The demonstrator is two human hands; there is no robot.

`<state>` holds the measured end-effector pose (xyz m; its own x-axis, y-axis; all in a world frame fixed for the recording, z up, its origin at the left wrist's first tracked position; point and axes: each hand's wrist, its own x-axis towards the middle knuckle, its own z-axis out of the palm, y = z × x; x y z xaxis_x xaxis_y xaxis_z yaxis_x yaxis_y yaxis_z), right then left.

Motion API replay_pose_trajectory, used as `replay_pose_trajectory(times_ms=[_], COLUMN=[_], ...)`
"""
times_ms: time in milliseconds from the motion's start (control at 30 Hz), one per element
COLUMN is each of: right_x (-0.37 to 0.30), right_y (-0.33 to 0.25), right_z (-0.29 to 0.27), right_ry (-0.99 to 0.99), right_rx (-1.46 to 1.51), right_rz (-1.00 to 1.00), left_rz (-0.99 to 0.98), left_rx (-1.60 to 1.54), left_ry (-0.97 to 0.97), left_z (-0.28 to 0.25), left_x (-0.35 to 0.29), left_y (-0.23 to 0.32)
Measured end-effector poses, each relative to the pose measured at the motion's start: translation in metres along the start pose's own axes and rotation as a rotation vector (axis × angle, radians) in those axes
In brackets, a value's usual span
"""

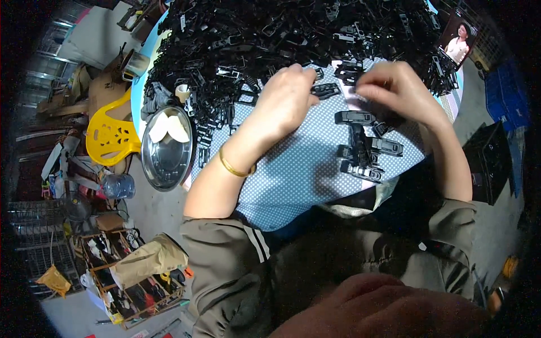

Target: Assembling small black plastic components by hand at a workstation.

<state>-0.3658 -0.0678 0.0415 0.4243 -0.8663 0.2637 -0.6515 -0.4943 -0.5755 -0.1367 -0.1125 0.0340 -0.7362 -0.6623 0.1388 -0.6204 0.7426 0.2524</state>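
Note:
My left hand is closed, with its fingertips on a small black plastic part just above the dotted tablecloth. To the right of it my right hand is curled, thumb and forefinger tips close together. Whatever lies between those tips is too small to make out. Beside the right fingertips are more black plastic parts. Below the right hand, a small stack of longer black plastic pieces lies on the cloth near the table's edge.
A large heap of black plastic parts covers the table's far side. At the left edge stand a metal tray with two white pieces in it and a metal mug. A yellow chair and a loaded rack are on the left.

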Motion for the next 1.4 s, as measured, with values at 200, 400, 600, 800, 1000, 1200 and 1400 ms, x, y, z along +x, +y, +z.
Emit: replay_pose_trajectory(times_ms=[200, 400, 600, 800, 1000, 1200, 1400], right_x=[0.024, 0.064, 0.065, 0.057, 0.049, 0.042, 0.049], right_y=[0.029, 0.039, 0.036, 0.009, 0.008, 0.004, 0.020], right_z=[0.000, 0.013, 0.015, 0.017, 0.015, 0.029, 0.019], right_ry=[0.356, 0.318, 0.387, 0.055, 0.175, -0.013, 0.292], right_rx=[-0.250, -0.567, -0.248, 0.141, -0.019, -0.470, -0.071], right_rz=[-0.048, -0.074, 0.030, -0.185, -0.210, -0.275, -0.265], left_rz=[-0.013, -0.038, 0.011, 0.198, -0.230, -0.428, -0.285], left_rx=[-0.130, -0.174, -0.351, -0.329, -0.748, -1.251, -0.993], left_ry=[0.404, 0.534, 0.597, 0.472, 0.613, 0.489, 0.060], left_z=[0.011, 0.006, -0.007, -0.013, -0.031, -0.027, -0.026], left_x=[0.010, 0.014, 0.015, 0.018, 0.013, 0.015, 0.010], left_y=[0.005, 0.004, 0.001, -0.003, -0.013, -0.022, -0.010])
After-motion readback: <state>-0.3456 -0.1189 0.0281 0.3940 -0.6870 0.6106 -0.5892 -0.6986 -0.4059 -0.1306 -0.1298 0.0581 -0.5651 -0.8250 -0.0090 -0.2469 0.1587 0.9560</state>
